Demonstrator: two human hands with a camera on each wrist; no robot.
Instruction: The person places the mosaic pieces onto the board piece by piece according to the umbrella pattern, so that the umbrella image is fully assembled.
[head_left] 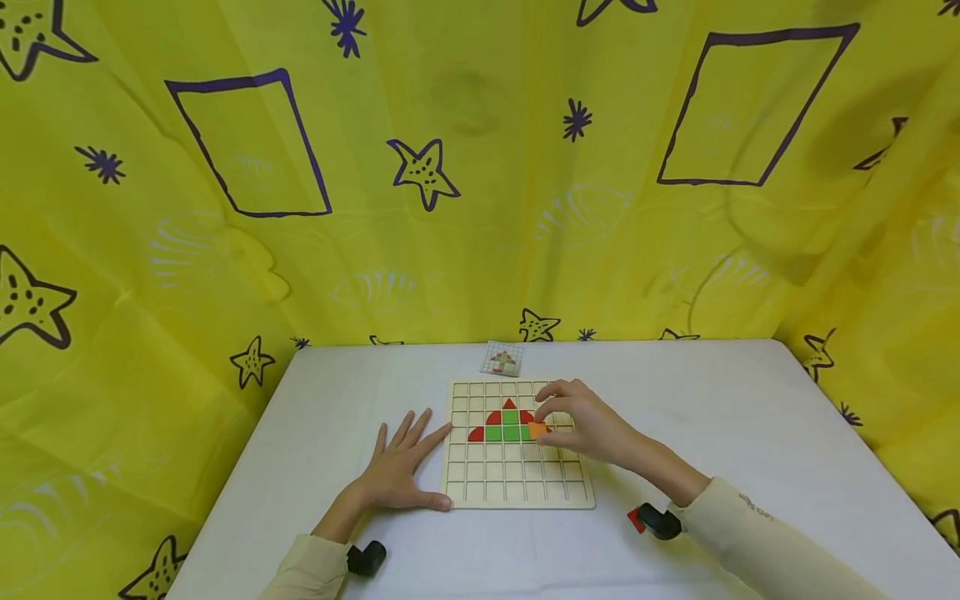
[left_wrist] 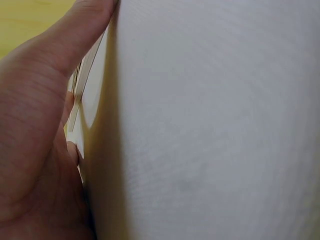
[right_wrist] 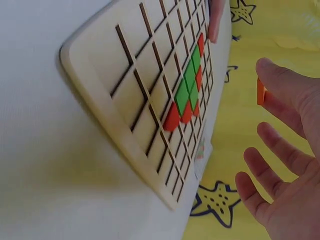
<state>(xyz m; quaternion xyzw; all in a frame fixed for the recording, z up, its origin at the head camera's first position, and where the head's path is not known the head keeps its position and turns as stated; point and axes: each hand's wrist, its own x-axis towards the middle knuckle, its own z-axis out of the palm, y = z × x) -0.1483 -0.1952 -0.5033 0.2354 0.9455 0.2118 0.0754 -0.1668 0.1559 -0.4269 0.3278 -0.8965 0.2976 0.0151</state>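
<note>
Over the right part of a wooden grid board (head_left: 517, 493), my right hand (head_left: 588, 423) pinches an orange square tile (head_left: 537, 430) between thumb and index finger. In the right wrist view the orange tile (right_wrist: 260, 92) is held up off the board, the other fingers spread. Green square tiles (head_left: 511, 432) fill cells in the middle of the board, with red rounded tiles (head_left: 477, 434) at their sides and a red triangle (head_left: 510, 403) on top. My left hand (head_left: 397, 471) lies with spread fingers on the table at the board's left edge, thumb and fingertips right at it.
Behind the board lies a small pattern card (head_left: 502, 359) showing a coloured figure on a grid. A red piece (head_left: 636, 520) is on the white table (head_left: 337, 392) near the right wrist camera, partly covered. A yellow patterned curtain (head_left: 480, 250) hangs behind and at the sides.
</note>
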